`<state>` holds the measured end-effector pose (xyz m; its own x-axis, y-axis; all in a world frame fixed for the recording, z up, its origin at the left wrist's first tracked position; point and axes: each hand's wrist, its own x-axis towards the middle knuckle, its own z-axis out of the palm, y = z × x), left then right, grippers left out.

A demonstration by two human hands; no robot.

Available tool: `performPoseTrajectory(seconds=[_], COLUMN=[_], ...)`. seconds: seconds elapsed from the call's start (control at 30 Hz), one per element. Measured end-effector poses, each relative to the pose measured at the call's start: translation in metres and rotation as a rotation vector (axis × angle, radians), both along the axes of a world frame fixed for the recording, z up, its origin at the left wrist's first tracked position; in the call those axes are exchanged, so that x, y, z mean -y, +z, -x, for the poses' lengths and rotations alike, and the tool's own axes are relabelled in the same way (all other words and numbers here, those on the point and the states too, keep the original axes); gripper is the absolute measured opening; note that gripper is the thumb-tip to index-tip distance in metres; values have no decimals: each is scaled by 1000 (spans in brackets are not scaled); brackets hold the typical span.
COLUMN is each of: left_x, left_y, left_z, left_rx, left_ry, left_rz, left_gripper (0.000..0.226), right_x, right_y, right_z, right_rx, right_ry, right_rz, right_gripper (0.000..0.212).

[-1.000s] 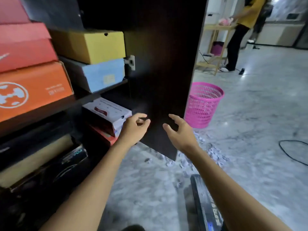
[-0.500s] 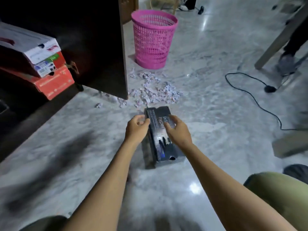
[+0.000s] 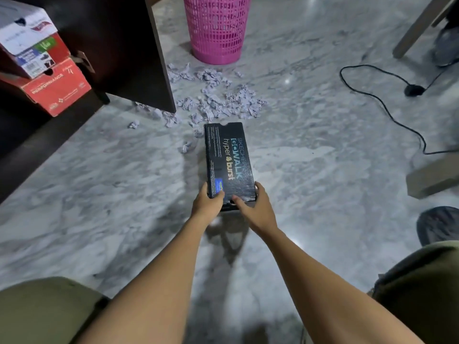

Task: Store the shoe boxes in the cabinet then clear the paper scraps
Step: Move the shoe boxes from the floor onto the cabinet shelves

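The gray stone floor [image 3: 99, 194] fills most of the view. On the left is the dark cabinet [image 3: 37, 150], and its door [image 3: 124, 45] stands open, with its bottom corner just above the floor. A pink basket [image 3: 218, 28] stands on the floor past the door, to the right of it. A long black shoe box [image 3: 228, 155] is in the middle of the view, out on the floor side and well apart from the cabinet. Its lid is on, and its far end points at the basket. I cannot tell if the far end touches the floor. Inside the cabinet a red box [image 3: 57, 88] lies at the bottom, and a white box [image 3: 27, 38] sits on top of it. A heap of crumpled paper scraps [image 3: 223, 100] lies on the floor between the basket and the black shoe box, and some bits reach under the door. A thin black cord [image 3: 387, 112] curls over the floor on the right. The left hand [image 3: 206, 204] holds the near left corner of the black shoe box, thumb on the lid and fingers curled round the side. The right hand [image 3: 258, 207] holds the near right corner the same way.
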<state>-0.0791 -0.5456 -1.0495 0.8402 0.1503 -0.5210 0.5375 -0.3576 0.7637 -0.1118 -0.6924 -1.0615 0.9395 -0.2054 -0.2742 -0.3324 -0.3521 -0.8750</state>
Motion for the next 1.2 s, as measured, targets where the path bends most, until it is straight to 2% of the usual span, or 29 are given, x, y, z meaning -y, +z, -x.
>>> performPoseTrajectory(seconds=[0.17,0.3,0.47,0.77,0.9,1.2], left_x=[1,-1,-3,-6,-19,-50], left_y=[-2,-4,-4,15,23,98], left_z=[9,11,8,1,-15,-29], left_rx=[0,-7,-25,82,132,348], left_ry=[35,-9,-29,-100,-45,65], left_rz=[-20,-22,60,30,49,10], left_gripper=[42,73,81,92,103,97], right_x=[4,7,6,-1,-8,-43], right_y=[-18,-27,-23,-1,25,93], right_z=[25,34,24,10,-14,-52], right_rx=[7,-23,1,56,136,322], right_ry=[-53,-33,2,-2,22,117], right_rz=[-31,-93,-91,-39,-27,-64], right_gripper=[76,86,77,65,68,73])
